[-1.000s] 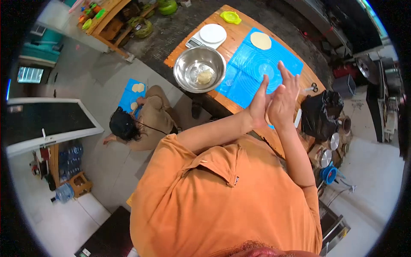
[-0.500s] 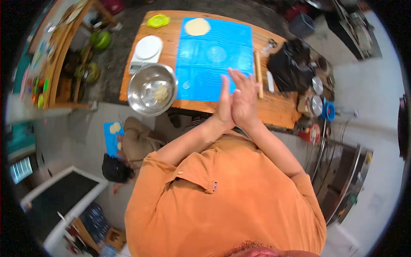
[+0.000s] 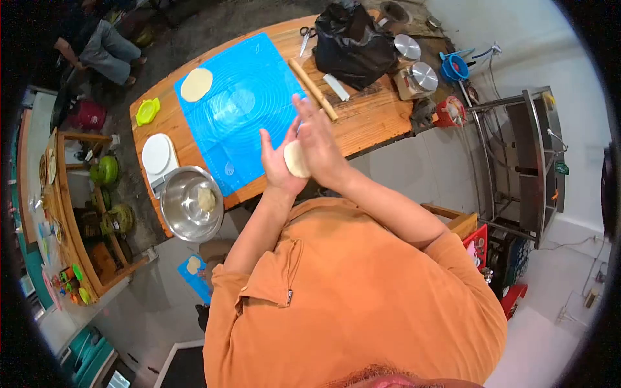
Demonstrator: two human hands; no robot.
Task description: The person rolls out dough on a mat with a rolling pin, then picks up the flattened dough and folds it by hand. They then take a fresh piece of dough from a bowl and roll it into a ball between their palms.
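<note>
I see dough ball point(image 3: 296, 158) pressed between flat left hand point(image 3: 277, 161) and right hand point(image 3: 318, 143), over near edge of mat point(image 3: 242, 103). One disc point(image 3: 196, 84) done at mat's far corner; lump point(image 3: 206, 198) left in bowl point(image 3: 173, 213) beside mat.

A blue silicone mat point(image 3: 236, 110) covers the wooden worktop point(image 3: 375, 119), with a flat round dough disc point(image 3: 196, 84) at its far corner. Beside it stand a steel bowl point(image 3: 190, 203), a white scale point(image 3: 157, 157), a wooden rolling pin point(image 3: 313, 89) and a black plastic bag point(image 3: 352, 42).

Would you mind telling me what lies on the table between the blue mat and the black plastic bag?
In the head view, a wooden rolling pin lies on the bare wood between the blue mat and the black plastic bag, with a small white scraper-like tool beside it.
</note>
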